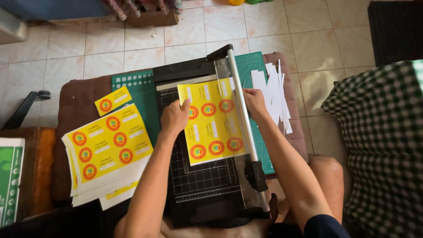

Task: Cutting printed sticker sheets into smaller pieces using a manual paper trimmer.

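Sheet (pixel 213 128), yellow, red-ringed round labels

A low brown cushioned stool (pixel 83 105) stood on a pale tiled floor (pixel 145 39). On the stool lay a green cutting mat (pixel 141 88), with a black paper trimmer (pixel 198 176) resting on the mat. A stack of yellow label sheets (pixel 108 147) sat left of the trimmer, one small cut yellow label (pixel 113 101) above the stack, and white paper strips (pixel 275 94) at the right edge.
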